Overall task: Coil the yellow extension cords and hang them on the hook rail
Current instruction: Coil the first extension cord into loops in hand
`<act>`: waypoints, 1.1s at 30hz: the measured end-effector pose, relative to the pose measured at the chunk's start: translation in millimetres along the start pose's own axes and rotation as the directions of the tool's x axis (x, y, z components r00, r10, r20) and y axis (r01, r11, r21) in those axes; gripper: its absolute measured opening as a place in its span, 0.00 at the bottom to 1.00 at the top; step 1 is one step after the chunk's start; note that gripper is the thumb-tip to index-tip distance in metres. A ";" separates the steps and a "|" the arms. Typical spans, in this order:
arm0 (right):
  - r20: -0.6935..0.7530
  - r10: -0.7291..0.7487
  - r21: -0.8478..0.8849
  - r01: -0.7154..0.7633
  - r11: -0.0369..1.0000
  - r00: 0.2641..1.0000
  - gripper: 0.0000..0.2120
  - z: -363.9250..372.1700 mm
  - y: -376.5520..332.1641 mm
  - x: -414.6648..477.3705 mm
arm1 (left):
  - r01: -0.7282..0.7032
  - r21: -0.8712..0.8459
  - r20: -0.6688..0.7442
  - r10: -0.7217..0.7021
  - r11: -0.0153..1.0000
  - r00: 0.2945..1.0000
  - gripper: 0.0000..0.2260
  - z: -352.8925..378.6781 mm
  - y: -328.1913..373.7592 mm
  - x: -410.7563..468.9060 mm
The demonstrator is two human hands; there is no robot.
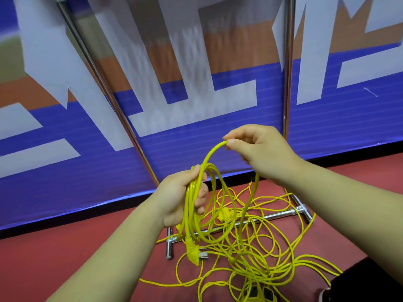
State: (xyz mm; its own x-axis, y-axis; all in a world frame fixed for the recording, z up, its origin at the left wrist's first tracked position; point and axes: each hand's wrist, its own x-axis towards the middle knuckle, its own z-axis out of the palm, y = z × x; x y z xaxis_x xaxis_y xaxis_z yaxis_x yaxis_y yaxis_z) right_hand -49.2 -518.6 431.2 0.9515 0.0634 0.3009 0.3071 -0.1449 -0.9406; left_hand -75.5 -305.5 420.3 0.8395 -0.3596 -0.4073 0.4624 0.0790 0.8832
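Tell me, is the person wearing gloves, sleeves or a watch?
No. The left hand and right hand are bare: no gloves, no rings showing. The left forearm and right forearm are bare too, with no sleeves, watch or bracelet in view.

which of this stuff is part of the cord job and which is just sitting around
Job: coil gripped in left hand; loop pinched by right hand; plug; cord tangle on floor.
Lying about: banner; metal frame, no hooks in view.
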 end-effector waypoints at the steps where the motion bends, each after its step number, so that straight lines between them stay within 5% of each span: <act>1: -0.010 0.010 -0.007 -0.010 1.000 1.000 0.02 -1.9 2.7 2.5 | 0.004 -0.008 0.019 -0.004 1.000 1.000 0.16 2.4 2.3 -1.8; 4: -0.033 0.017 -0.056 -0.019 0.998 0.999 0.05 -5.6 8.7 8.7 | 0.001 0.025 0.089 -0.003 1.000 0.996 0.18 5.1 7.3 -7.5; 10: 0.017 0.061 -0.061 -0.060 0.996 0.998 0.13 -4.9 18.6 13.7 | -0.085 0.182 0.156 0.056 0.980 0.986 0.08 3.2 7.4 -14.1; 21: 0.410 0.173 -0.123 -0.133 0.983 0.895 0.11 -6.2 30.8 5.6 | -0.323 0.031 -0.062 0.325 0.946 0.944 0.08 -12.4 25.0 -18.5; 27: 0.289 0.112 -0.037 -0.106 0.994 0.951 0.08 -0.5 8.8 0.7 | -0.326 0.383 -0.215 0.427 0.864 0.878 0.07 -16.4 1.4 -1.0; 33: 0.168 0.064 0.127 -0.086 0.988 0.984 0.07 8.4 -10.9 -2.5 | -0.212 0.344 -0.152 0.277 0.915 0.949 0.10 -18.7 -20.0 13.2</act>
State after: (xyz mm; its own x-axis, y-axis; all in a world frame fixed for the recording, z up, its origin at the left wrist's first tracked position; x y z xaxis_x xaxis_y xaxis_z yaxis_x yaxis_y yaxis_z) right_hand -55.0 -508.9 439.4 0.9530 0.2186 0.2096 0.2199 -0.0234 -0.9752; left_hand -68.3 -294.5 392.9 0.9680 -0.1780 -0.1772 0.1469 -0.1712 0.9742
